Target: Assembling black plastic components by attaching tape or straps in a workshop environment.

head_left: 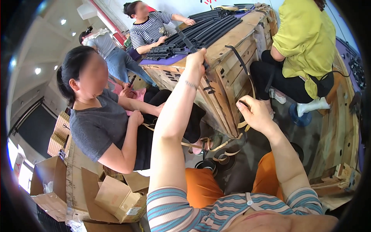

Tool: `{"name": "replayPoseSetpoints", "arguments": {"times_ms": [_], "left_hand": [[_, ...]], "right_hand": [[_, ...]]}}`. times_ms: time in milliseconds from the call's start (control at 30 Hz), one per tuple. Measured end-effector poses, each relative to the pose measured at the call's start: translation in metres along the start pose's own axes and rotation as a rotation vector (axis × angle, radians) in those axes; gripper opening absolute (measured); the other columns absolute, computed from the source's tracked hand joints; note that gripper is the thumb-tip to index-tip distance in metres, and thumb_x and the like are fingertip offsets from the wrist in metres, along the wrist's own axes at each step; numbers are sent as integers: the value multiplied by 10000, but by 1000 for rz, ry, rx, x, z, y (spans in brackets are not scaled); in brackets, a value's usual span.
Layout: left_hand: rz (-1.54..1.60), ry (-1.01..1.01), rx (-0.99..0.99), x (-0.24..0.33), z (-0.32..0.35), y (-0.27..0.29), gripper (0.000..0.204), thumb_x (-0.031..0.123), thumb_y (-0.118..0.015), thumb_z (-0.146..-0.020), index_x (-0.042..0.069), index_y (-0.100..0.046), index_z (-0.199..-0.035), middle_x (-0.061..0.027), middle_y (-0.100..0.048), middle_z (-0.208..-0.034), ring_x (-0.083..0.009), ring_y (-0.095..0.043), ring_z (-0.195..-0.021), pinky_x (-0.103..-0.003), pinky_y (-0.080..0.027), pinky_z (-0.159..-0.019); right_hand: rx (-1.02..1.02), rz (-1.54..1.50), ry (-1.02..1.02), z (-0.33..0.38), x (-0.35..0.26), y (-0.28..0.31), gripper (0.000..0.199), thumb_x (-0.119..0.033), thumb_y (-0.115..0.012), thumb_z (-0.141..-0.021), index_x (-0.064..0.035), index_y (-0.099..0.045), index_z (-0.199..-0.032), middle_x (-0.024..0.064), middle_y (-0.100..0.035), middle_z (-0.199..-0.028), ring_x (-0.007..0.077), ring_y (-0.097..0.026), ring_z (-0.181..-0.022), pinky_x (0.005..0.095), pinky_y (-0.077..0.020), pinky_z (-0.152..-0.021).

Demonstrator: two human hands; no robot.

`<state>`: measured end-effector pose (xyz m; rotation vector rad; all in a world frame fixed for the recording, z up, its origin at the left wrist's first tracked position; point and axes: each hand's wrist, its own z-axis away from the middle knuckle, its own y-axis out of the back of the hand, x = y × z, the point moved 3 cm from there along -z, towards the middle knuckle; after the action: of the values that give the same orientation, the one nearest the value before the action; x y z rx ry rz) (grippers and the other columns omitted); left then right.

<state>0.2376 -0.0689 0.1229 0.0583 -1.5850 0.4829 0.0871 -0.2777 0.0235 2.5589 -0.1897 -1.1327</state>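
Head view, looking down past my own forearms: my left hand [196,62], stretched far out over the near corner of a wooden crate [164,73], is closed around a flat black piece [187,41]. It sticks out beyond my fist, its long axis slanting up and to the left, its free end pointing toward a pile of black tubes [216,31] on the crate top. My right hand [255,115], lower and closer to my body, pinches a small dark end [244,103] between thumb and fingers; the black piece lies up and to the left of it, well apart. Between my hands a narrow strip [241,62] hangs roughly upright by the crate; I cannot tell whether it joins what either hand holds.
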Motion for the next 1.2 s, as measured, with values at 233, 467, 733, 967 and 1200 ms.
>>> {"name": "replayPoseSetpoints", "arguments": {"times_ms": [233, 467, 733, 967, 1200], "left_hand": [[-954, -105, 277, 58, -66, 25, 432, 383, -614, -780, -20, -545, -920, -129, -577, -802, -252, -587, -686, -385, -511, -560], [-1037, -1509, 86, -18, 106, -7, 317, 50, -596, -687, -4, -488, -979, -183, -505, -963, -349, -472, -906, -434, -397, -799], [-1044, -1017, -1211, -250, 225, 64, 162, 149, -586, -704, 39, -552, -819, -132, -551, -797, -310, -543, -758, -404, -450, -675], [-1373, -157, -1480, -306, 209, 133, 241, 253, -573, -754, 59, -621, -889, -146, -628, -887, -327, -592, -835, -406, -468, -693], [-1693, -117, -1046, -270, 161, 166, 261, 258, -661, -672, 123, -655, -897, -130, -572, -1049, -317, -535, -1013, -421, -454, -789]], "right_hand": [[2, -2, 35, -2, 9, -11, 203, -206, -585, -824, -7, -573, -862, 184, -586, -664, 324, -583, -587, 373, -441, -530], [-67, 119, -159, -1, 21, 8, 213, -195, -591, -808, -3, -563, -895, 200, -602, -731, 357, -601, -705, 404, -461, -606], [-155, 180, -90, 10, 1, -6, 154, -113, -587, -783, -26, -548, -905, 188, -604, -752, 368, -589, -728, 424, -453, -619], [-256, 285, 13, 24, -8, -37, 124, -75, -572, -780, -41, -543, -896, 162, -611, -790, 351, -592, -746, 415, -460, -635], [-283, 328, -33, 31, 0, -24, 164, -82, -590, -761, -54, -557, -919, 162, -608, -795, 352, -588, -729, 409, -461, -621]]}}
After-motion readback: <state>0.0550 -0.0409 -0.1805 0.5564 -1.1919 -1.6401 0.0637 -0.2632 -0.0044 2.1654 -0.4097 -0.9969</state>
